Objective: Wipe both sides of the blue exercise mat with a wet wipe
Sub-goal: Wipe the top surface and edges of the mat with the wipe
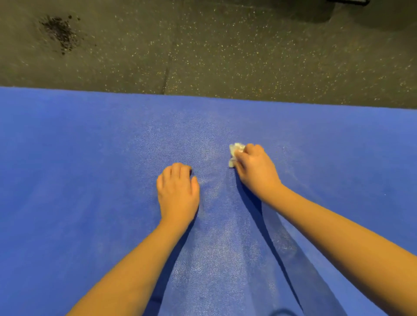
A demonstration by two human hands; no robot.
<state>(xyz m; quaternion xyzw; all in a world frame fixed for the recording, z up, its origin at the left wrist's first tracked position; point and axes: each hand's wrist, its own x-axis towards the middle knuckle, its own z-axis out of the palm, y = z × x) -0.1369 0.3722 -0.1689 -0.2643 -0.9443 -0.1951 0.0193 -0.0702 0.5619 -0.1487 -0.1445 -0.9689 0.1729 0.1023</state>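
The blue exercise mat (79,169) lies flat on the floor and fills the lower two thirds of the head view. My right hand (255,169) grips a crumpled white wet wipe (235,152) and holds it down on the mat right of centre. Only the wipe's left part shows past my fingers. My left hand (178,191) rests on the mat to the left of it, palm down with the fingers bent at the tips, holding nothing. A paler, shiny streak runs down the mat between my arms.
Beyond the mat's far edge lies dark speckled rubber flooring (248,56) with a seam (167,74). A patch of black crumbs (59,31) sits at the far left. A dark object (348,2) shows at the top right edge.
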